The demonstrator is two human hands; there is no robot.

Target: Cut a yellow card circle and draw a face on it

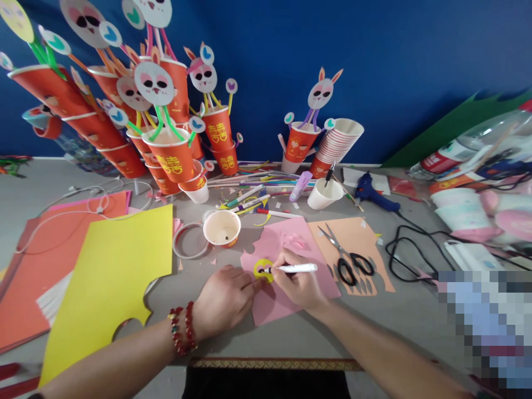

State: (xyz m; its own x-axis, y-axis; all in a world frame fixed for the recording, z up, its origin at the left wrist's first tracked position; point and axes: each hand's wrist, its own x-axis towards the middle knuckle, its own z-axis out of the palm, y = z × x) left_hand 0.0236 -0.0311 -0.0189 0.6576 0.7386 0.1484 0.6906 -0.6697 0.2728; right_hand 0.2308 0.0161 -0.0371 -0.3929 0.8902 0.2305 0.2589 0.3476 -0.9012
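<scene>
A small yellow paper circle with dark marks lies on a sheet of pink paper. My right hand grips a white-barrelled marker, its dark tip on the circle. From the other side, my left hand, fingers together and bent, holds down the circle's lower left edge. Black-handled scissors rest partly open on peach paper to the right. An open paper cup stands just beyond my left hand, beside a white roll of tape.
Red paper cups with rabbit faces stand at the back left. Yellow paper and orange sheets lie left. Several markers lie behind. A white cup, blue glue gun and black cable are to the right.
</scene>
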